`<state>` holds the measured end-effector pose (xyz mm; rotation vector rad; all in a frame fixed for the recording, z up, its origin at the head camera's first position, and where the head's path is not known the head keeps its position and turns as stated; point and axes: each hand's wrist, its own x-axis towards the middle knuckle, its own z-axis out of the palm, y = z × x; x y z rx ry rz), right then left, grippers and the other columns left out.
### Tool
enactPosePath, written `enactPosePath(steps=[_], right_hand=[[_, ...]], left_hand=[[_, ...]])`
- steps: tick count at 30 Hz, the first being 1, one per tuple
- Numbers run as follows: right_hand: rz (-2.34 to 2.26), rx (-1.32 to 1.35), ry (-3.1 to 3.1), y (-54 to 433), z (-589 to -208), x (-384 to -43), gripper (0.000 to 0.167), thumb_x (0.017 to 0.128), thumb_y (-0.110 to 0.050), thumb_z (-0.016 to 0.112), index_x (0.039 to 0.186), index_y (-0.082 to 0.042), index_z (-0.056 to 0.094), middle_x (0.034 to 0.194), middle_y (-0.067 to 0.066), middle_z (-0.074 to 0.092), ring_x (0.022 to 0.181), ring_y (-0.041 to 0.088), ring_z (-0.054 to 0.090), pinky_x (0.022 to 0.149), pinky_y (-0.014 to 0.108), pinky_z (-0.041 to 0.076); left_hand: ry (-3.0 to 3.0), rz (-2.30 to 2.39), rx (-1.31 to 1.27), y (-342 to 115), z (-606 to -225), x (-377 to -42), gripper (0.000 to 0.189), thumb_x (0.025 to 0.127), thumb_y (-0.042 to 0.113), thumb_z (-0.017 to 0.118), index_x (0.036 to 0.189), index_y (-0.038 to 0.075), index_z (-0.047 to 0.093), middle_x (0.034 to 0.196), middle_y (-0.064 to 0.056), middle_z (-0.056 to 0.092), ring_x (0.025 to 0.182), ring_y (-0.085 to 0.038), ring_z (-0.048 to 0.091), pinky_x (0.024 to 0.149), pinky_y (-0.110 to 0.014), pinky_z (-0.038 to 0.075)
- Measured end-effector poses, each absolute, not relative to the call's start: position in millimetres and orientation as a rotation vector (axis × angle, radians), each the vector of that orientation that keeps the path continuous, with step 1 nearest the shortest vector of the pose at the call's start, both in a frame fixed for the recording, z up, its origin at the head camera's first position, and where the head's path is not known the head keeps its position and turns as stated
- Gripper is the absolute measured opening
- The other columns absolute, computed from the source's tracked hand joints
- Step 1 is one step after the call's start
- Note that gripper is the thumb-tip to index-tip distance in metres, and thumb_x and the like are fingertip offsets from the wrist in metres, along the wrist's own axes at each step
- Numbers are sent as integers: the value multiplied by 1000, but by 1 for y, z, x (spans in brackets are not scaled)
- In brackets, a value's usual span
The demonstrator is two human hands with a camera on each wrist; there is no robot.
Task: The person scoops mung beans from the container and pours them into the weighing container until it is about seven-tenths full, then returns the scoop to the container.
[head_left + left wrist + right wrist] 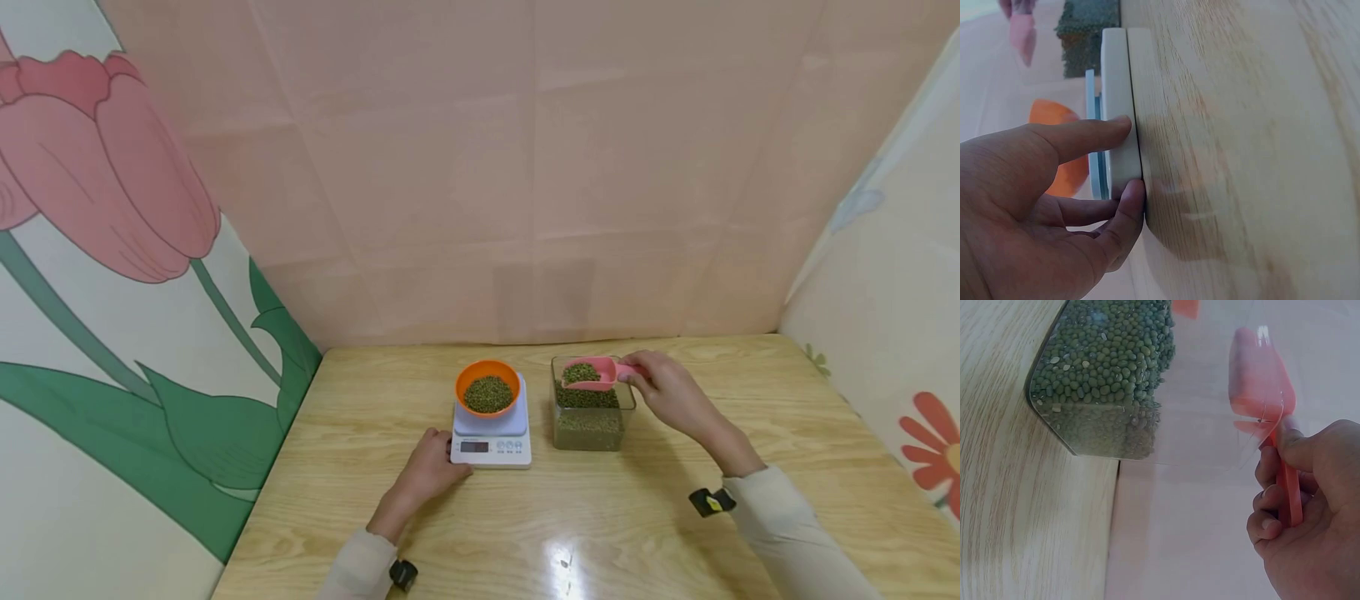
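Observation:
My right hand (671,396) grips the handle of a pink scoop (607,372), which carries green mung beans (581,372). The scoop is over a clear plastic box (588,440), partly filled with more mung beans (1110,356). In the right wrist view, curled fingers wrap the handle, and the scoop's head shows through the clear wall. My left hand (426,468) holds the front left corner of a white kitchen scale (491,460), thumb along the front edge (1124,147) and fingers curled at the left side. An orange bowl (487,367) with mung beans sits on the scale's platform.
The box stands just right of the scale on the wooden table (360,400). A pink backdrop (420,208) rises behind the table's back edge. Walls with printed flowers flank it, a large tulip (112,167) on the left and a red flower (937,450) on the right.

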<state>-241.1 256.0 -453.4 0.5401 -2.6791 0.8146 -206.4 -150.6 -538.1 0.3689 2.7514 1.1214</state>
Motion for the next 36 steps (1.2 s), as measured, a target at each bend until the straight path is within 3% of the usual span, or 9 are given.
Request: enactPosePath(steps=[17, 29, 36], right_hand=[[842, 561, -2653, 254, -450, -240, 16, 105, -10, 66, 113, 1, 72, 106, 17, 72, 95, 29, 62, 78, 47, 49], [867, 550, -2670, 249, -442, -242, 19, 106, -13, 64, 115, 1, 72, 103, 15, 71, 85, 20, 57, 72, 35, 46], [863, 547, -2675, 247, -442, -244, 20, 107, -16, 64, 116, 0, 72, 101, 14, 70, 83, 20, 57, 72, 35, 47]], left_hand=[[2750, 1119, 363, -150, -537, -205, 45, 86, 13, 88, 127, 1, 73, 110, -9, 70, 99, -20, 49, 85, -36, 49], [2740, 1137, 346, -149, -535, -204, 45, 87, 12, 87, 128, 0, 73, 112, -10, 68, 100, -21, 50, 86, -37, 50], [2746, 1134, 344, -150, -536, -204, 43, 86, 13, 88, 125, 0, 73, 109, -9, 67, 98, -20, 49, 84, -36, 50]])
